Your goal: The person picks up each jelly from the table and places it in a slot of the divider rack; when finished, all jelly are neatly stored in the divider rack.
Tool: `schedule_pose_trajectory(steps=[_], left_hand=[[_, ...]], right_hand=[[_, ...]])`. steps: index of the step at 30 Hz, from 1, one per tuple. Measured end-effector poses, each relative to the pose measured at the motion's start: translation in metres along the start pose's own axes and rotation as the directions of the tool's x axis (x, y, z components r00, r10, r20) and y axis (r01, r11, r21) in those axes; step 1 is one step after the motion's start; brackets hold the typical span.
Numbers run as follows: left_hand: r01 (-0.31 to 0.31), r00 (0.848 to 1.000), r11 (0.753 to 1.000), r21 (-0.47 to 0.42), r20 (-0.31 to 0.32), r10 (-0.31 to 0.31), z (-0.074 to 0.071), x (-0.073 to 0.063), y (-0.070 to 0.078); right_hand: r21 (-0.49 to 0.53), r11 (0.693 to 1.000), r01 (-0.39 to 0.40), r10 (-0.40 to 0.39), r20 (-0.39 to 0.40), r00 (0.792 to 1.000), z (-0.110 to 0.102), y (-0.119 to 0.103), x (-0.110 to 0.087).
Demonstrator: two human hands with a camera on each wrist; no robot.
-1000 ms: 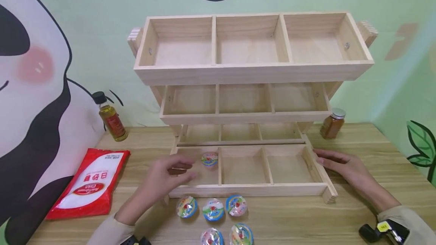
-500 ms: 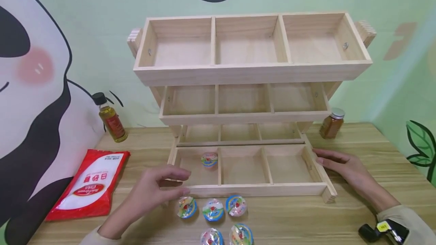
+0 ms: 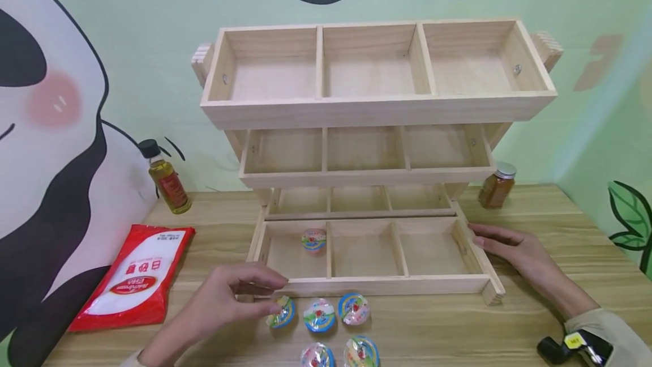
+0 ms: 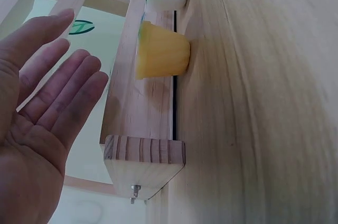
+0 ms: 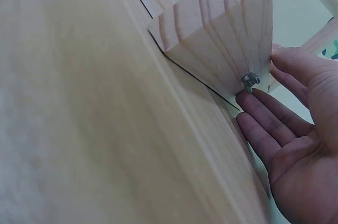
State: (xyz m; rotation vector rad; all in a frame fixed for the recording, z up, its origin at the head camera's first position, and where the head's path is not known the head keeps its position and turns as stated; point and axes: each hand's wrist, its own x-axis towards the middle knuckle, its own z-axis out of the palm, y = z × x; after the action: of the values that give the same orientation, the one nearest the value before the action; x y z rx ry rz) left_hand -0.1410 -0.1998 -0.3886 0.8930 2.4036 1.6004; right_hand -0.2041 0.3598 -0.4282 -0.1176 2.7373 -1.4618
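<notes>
Your left hand (image 3: 231, 299) hovers at the front left corner of the wooden rack (image 3: 379, 111), its fingers extended and the thumb held apart from them, with nothing between. From the head view its thumb tip overlaps the lid of the yellow cup (image 3: 287, 313), but your left wrist view shows the hand apart from that cup, which stands upright on the table (image 3: 438, 327) just before the rack's lowest tray (image 3: 387, 286). Your right hand (image 3: 514, 248) is at the rack's right side, fingers fairly straight and pinching nothing; in the right wrist view, fingertips reach the wooden end block (image 5: 222, 18) beside a metal wing nut (image 5: 250, 80). You have a middle cup (image 3: 319, 317) and a right cup (image 3: 354, 308) in a row with the yellow one, and nearer to you a front left cup (image 3: 317, 355) and a front right cup (image 3: 361, 351). Another small cup (image 3: 313, 239) sits in the left compartment of that lowest tray, near the divider. To your left lies a red and white bag (image 3: 134, 285), with an oil-coloured bottle (image 3: 169, 180) behind it; a silver-lidded jar (image 3: 497, 187) stands beside the rack on your right.
</notes>
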Motion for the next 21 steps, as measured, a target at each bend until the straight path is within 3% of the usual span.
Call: schedule_pose_trajectory(steps=[11,21], left_hand=[[0.048,0.999,0.996,0.070,0.018,-0.049,0.0021,-0.0044,-0.0036],[0.053,0.998,0.990,0.128,0.026,-0.057,0.0030,-0.0064,-0.0061]], right_hand=[[0.000,1.000,-0.003,0.003,-0.003,1.000,0.0005,-0.0008,0.0000],[-0.004,1.000,-0.005,0.005,0.009,1.000,-0.0004,0.0019,0.0007]])
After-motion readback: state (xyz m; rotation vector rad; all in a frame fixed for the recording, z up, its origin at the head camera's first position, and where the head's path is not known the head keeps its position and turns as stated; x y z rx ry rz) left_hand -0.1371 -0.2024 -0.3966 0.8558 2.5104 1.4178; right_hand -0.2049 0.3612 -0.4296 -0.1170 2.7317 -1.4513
